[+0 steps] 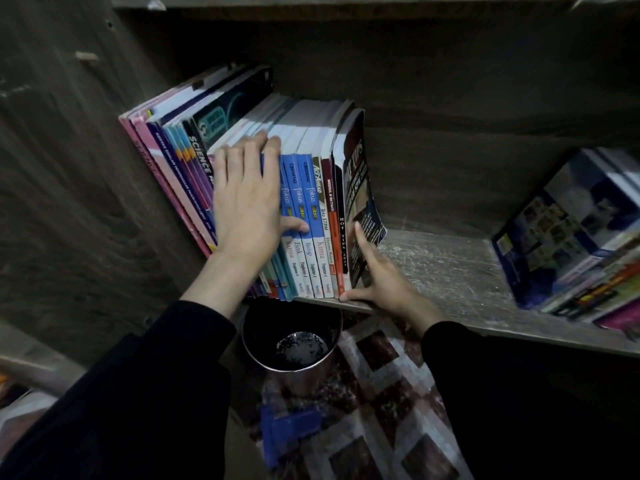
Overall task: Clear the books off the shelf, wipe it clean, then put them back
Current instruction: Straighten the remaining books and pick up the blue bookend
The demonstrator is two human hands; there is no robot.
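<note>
Books: row of upright paperback textbooks with blue, white and pink spines (311, 209), stood at the left end of the grey wooden shelf (450, 268), leaned toward its side wall.
Left grip (246, 202): laid over the blue spines, fingers hooked over the top edges, thumb pressed on a spine.
Right grip (384, 282): spread, fingers straight against the limp dark-covered outermost book (360, 188), thumb laid along the shelf's front edge.
Fold risk: the limp cover is bowed outward; if support is eased, it could be creased or slid off the edge.
Drop risk: a round steel cup (294, 344) is stood just below the front edge; it could be struck by a fallen book.
Topple risk: only some spines are held, so the rest may be tipped rightward.
</note>
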